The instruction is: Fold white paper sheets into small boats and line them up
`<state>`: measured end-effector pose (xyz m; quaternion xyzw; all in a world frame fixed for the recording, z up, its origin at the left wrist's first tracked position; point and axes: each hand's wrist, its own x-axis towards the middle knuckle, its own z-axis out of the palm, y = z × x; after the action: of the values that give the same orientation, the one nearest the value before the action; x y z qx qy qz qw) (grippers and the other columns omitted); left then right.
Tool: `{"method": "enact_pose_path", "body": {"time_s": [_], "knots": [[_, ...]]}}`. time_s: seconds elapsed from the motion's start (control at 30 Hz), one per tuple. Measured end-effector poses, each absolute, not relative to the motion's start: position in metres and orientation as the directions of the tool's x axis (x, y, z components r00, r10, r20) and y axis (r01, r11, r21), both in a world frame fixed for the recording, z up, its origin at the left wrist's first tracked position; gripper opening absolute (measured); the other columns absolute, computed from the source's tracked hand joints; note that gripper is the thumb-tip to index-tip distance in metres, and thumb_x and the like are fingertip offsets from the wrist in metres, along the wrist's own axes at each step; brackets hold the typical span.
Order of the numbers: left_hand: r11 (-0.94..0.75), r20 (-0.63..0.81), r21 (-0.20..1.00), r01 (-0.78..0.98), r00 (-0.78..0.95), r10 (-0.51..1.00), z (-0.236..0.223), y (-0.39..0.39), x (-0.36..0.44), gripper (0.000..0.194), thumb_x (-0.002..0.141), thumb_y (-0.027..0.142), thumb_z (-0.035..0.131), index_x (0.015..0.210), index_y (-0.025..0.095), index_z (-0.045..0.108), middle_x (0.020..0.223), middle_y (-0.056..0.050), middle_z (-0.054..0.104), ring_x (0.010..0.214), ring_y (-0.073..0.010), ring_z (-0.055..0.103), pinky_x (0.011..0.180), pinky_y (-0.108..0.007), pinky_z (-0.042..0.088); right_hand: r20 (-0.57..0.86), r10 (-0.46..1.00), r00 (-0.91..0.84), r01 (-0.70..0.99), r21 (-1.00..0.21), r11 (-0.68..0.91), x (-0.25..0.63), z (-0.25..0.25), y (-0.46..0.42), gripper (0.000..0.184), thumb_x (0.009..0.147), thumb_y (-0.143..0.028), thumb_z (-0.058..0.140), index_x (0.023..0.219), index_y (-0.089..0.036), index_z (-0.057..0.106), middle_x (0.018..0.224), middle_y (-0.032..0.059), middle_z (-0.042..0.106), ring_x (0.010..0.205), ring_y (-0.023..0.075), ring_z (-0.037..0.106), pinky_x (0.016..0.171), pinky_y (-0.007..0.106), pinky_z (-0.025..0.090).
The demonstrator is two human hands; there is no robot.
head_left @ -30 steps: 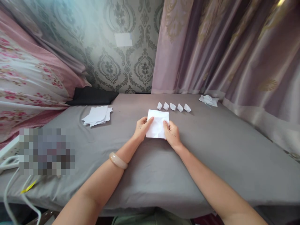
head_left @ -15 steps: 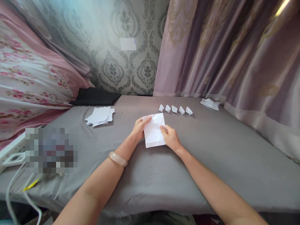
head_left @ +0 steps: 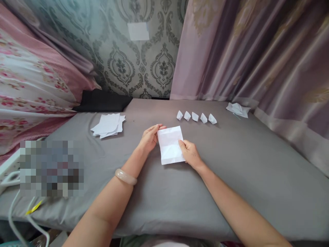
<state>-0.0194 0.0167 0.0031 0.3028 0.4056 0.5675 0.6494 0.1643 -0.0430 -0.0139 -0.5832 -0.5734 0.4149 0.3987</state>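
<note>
A creased white sheet of paper (head_left: 171, 145) is held up above the grey cloth, its lower edge folded into a narrow strip. My right hand (head_left: 191, 154) grips its right side, thumb on the front and fingers behind. At the upper left corner, my left hand (head_left: 150, 137) has its fingers closed at the edge, the fingertips partly behind the paper. The left thumb lies beside the sheet rather than across its face. Beyond the hands, several small folded white paper pieces (head_left: 195, 117) stand in a row.
A stack of white paper sheets (head_left: 108, 124) lies to the left, and crumpled white paper (head_left: 238, 109) at the far right. Black folded cloth (head_left: 102, 100) rests by the wall. A blurred-out patch (head_left: 51, 168) and white cables (head_left: 15, 219) are at the near left.
My left thumb has slid off the face of the sheet to its left edge. The right hand keeps its hold. The view has tilted down a little.
</note>
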Motion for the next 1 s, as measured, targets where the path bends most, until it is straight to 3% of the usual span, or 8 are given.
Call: {"method": "enact_pose_path", "body": {"time_s": [0.17, 0.3, 0.4, 0.63, 0.73, 0.83, 0.93, 1.0], "knots": [[-0.009, -0.002, 0.994, -0.107, -0.096, 0.995, 0.004, 0.010, -0.035, 0.022, 0.080, 0.027, 0.058, 0.097, 0.015, 0.063, 0.094, -0.010, 0.069, 0.085, -0.0182, 0.066, 0.077, -0.032, 0.052, -0.188, 0.980, 0.073, 0.286, -0.937, -0.201, 0.167, -0.014, -0.038, 0.036, 0.085, -0.050, 0.047, 0.065, -0.020, 0.047, 0.047, -0.0065, 0.038, 0.038, 0.0086, 0.039, 0.029, 0.019, 0.032], [-0.336, 0.256, 0.836, 0.434, 0.235, 0.938, 0.005, -0.015, -0.041, 0.041, 0.071, 0.005, 0.046, 0.106, 0.019, 0.063, 0.116, -0.008, 0.063, 0.107, -0.0210, 0.057, 0.087, -0.033, 0.048, -0.341, 0.937, 0.073, 0.241, -0.906, -0.349, 0.169, -0.004, -0.032, 0.028, 0.087, -0.037, 0.047, 0.065, -0.018, 0.048, 0.044, -0.0074, 0.038, 0.032, 0.0065, 0.036, 0.028, 0.017, 0.027], [-0.523, 0.224, 0.684, 0.508, 0.536, 0.814, 0.002, -0.032, -0.040, 0.064, 0.064, 0.000, 0.044, 0.124, 0.019, 0.053, 0.126, -0.009, 0.058, 0.112, -0.0229, 0.053, 0.089, -0.035, 0.049, -0.425, 0.904, 0.036, 0.221, -0.879, -0.422, 0.170, 0.002, -0.028, 0.026, 0.087, -0.028, 0.048, 0.063, -0.017, 0.048, 0.043, -0.0052, 0.043, 0.031, 0.0060, 0.038, 0.029, 0.016, 0.024], [-0.611, 0.248, 0.514, 0.602, 0.578, 0.778, -0.006, -0.032, -0.024, 0.049, 0.070, 0.000, 0.043, 0.114, 0.015, 0.060, 0.119, -0.010, 0.063, 0.109, -0.0243, 0.056, 0.094, -0.038, 0.046, -0.458, 0.889, 0.020, 0.304, -0.844, -0.442, 0.180, 0.009, -0.028, 0.038, 0.092, -0.038, 0.041, 0.064, -0.016, 0.053, 0.047, 0.0002, 0.051, 0.037, 0.0104, 0.047, 0.035, 0.021, 0.033], [-0.604, 0.257, 0.468, 0.645, 0.554, 0.792, -0.006, -0.031, -0.023, 0.038, 0.077, 0.004, 0.042, 0.107, 0.014, 0.064, 0.114, -0.011, 0.064, 0.106, -0.0245, 0.056, 0.091, -0.037, 0.048, -0.325, 0.941, 0.095, 0.420, -0.844, -0.334, 0.194, 0.016, -0.037, 0.046, 0.091, -0.053, 0.039, 0.075, -0.016, 0.060, 0.066, 0.0070, 0.062, 0.061, 0.0162, 0.060, 0.052, 0.025, 0.045], [-0.577, 0.269, 0.478, 0.663, 0.514, 0.814, -0.007, -0.034, -0.026, 0.033, 0.079, 0.006, 0.044, 0.103, 0.014, 0.066, 0.109, -0.011, 0.065, 0.099, -0.0233, 0.056, 0.086, -0.035, 0.049, 0.046, 0.973, -0.226, 0.604, -0.777, 0.177, 0.207, 0.022, -0.048, 0.045, 0.086, -0.054, 0.050, 0.115, -0.021, 0.059, 0.120, 0.0104, 0.059, 0.105, 0.0215, 0.056, 0.082, 0.031, 0.048], [-0.548, 0.297, 0.519, 0.656, 0.463, 0.835, -0.010, -0.036, -0.028, 0.029, 0.077, 0.005, 0.049, 0.097, 0.014, 0.068, 0.105, -0.009, 0.064, 0.096, -0.0215, 0.055, 0.085, -0.033, 0.048, 0.029, 0.862, -0.506, 0.603, -0.702, 0.378, 0.212, 0.019, -0.054, 0.069, 0.072, -0.052, 0.070, 0.132, -0.026, 0.048, 0.137, 0.0073, 0.048, 0.124, 0.0250, 0.042, 0.095, 0.036, 0.044], [-0.514, 0.308, 0.543, 0.664, 0.412, 0.857, -0.013, -0.035, -0.028, 0.023, 0.078, 0.009, 0.053, 0.091, 0.016, 0.070, 0.103, -0.008, 0.064, 0.096, -0.0213, 0.053, 0.086, -0.033, 0.047, 0.041, 0.862, -0.506, 0.628, -0.667, 0.401, 0.211, 0.011, -0.052, 0.060, 0.073, -0.044, 0.071, 0.127, -0.026, 0.053, 0.133, 0.0066, 0.051, 0.122, 0.0247, 0.044, 0.096, 0.037, 0.043]]}}
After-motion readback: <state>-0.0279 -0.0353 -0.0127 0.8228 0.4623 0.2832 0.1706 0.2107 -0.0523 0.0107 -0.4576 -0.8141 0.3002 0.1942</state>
